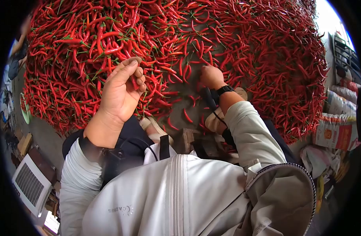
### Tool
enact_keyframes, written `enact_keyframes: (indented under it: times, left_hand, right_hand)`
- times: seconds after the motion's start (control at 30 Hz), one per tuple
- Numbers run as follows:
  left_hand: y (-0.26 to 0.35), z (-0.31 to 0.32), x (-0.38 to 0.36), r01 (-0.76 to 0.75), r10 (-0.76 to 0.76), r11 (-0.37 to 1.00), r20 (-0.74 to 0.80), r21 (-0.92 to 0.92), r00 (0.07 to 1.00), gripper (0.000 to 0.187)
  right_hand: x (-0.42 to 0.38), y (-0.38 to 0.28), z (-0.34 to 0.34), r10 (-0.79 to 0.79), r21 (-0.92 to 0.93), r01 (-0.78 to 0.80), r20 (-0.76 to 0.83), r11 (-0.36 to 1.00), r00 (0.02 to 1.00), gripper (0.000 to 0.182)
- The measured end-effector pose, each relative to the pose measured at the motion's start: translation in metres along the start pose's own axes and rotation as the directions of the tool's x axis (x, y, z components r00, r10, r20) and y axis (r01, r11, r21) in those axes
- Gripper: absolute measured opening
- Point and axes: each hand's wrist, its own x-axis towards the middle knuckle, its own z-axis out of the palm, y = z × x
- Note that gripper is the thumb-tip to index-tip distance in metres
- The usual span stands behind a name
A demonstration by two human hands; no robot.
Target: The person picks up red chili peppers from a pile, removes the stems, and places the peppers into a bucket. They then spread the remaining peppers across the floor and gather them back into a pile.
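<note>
My left hand (119, 92) is raised over the left heap of red chili peppers (62, 74), palm turned inward. Its fingers are curled, and a bit of a red chili pepper (134, 83) shows between them and the palm. My right hand (212, 77) is closed, back upward, low over the grey floor (194, 74) between the two heaps. Its fingertips are hidden, so what they hold, if anything, cannot be seen. Close by lies the right heap of chili peppers (282, 74), a darker red. Loose peppers (187, 115) are scattered on the floor between my feet.
Printed sacks (335, 131) stand at the right edge beside a metal rack (345, 55). To the left are a white louvred panel (31, 181), a wooden block (25, 144) and a green-rimmed object (25, 109). Another person's arm (20, 43) shows at the far left.
</note>
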Motion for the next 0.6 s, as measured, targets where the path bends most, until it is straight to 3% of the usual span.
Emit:
enact_keyframes:
  times: [0.07, 0.13, 0.17, 0.2, 0.27, 0.33, 0.37, 0.4, 0.47, 0.53, 0.57, 0.6]
  left_hand:
    - [-0.003, -0.003, 0.001, 0.005, -0.004, 1.0, -0.022, 0.013, 1.0, 0.017]
    - [-0.004, -0.002, 0.0, 0.008, -0.007, 1.0, -0.044, 0.025, 0.999, 0.017]
    - [-0.006, 0.001, -0.001, 0.011, -0.01, 1.0, -0.116, 0.01, 0.993, 0.017]
    - [-0.006, 0.003, -0.001, 0.013, -0.013, 1.0, -0.188, -0.003, 0.982, 0.017]
    - [-0.008, -0.001, 0.002, 0.01, -0.014, 1.0, -0.174, -0.029, 0.985, 0.019]
    - [-0.008, 0.003, 0.001, 0.007, -0.045, 0.985, -0.216, -0.17, 0.975, 0.023]
    - [-0.006, 0.004, 0.002, 0.077, -0.104, 0.971, -0.11, -0.226, 0.988, 0.03]
    - [-0.005, 0.006, 0.0, 0.078, -0.102, 0.972, -0.102, -0.222, 0.99, 0.03]
    - [-0.003, 0.01, -0.006, 0.111, -0.122, 0.964, -0.031, -0.241, 0.992, 0.033]
    - [-0.005, -0.002, -0.003, 0.111, -0.126, 0.96, -0.042, -0.259, 0.991, 0.029]
    - [-0.005, -0.006, -0.002, 0.144, -0.145, 0.938, 0.022, -0.315, 0.989, 0.027]
    - [-0.005, -0.007, -0.001, 0.181, -0.16, 0.912, 0.088, -0.368, 0.983, 0.026]
  right_hand:
    - [-0.005, -0.004, -0.008, 0.116, 0.267, -0.063, -0.186, 0.962, 0.976, 0.023]
    - [-0.005, -0.027, -0.027, 0.207, 0.623, -0.012, -0.242, 0.782, 0.948, 0.021]
    - [-0.007, -0.044, -0.038, 0.186, 0.862, 0.078, -0.196, 0.501, 0.963, 0.018]
    - [-0.015, -0.066, -0.055, 0.148, 0.979, 0.142, -0.163, 0.145, 0.975, 0.016]
    - [-0.044, -0.114, -0.104, 0.038, 0.97, 0.237, -0.235, -0.049, 0.971, 0.009]
    - [-0.06, -0.146, -0.12, -0.049, 0.89, 0.451, -0.449, 0.068, 0.892, 0.013]
    - [-0.062, -0.153, -0.126, -0.117, 0.733, 0.638, -0.63, 0.236, 0.767, 0.014]
    - [-0.063, -0.156, -0.131, -0.218, 0.51, 0.773, -0.763, 0.377, 0.609, 0.015]
    - [-0.063, -0.15, -0.138, -0.235, 0.513, 0.764, -0.747, 0.392, 0.622, 0.015]
    - [-0.048, -0.133, -0.136, -0.074, 0.655, 0.639, -0.673, 0.403, 0.736, 0.011]
    - [-0.029, -0.121, -0.128, 0.009, 0.684, 0.595, -0.659, 0.423, 0.752, 0.011]
    - [-0.008, -0.104, -0.119, -0.018, 0.562, 0.586, -0.712, 0.584, 0.702, 0.012]
